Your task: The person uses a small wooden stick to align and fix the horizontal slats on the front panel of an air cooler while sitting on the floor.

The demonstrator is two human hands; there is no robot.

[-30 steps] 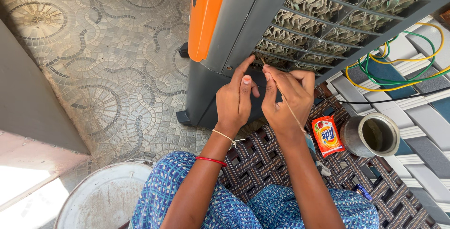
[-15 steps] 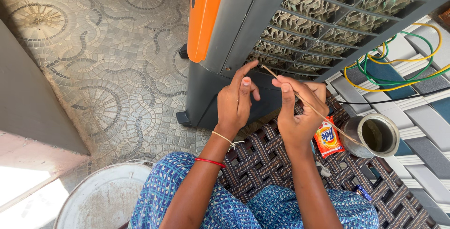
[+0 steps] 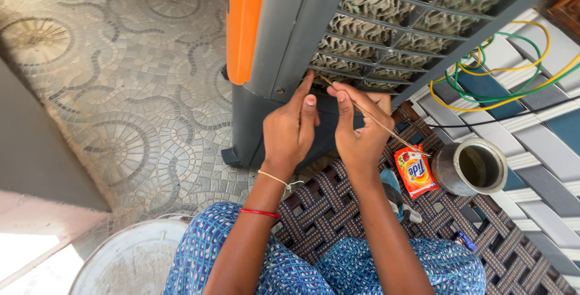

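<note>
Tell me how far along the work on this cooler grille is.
Done: nothing shows as finished. In hand: the right hand pokes a thin stick into the cooler grille's lowest slat, the left hand steadying beside it. Left: the upper slats look untouched.

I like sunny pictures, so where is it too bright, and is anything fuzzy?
In the head view the bottom-left corner, beside the round white tub, is washed out to plain white by sun. The left hand, right hand and thin stick look sharp in soft, even light. The patterned floor shows no hard shadows. Straight lines bend a little towards the edges.
</note>
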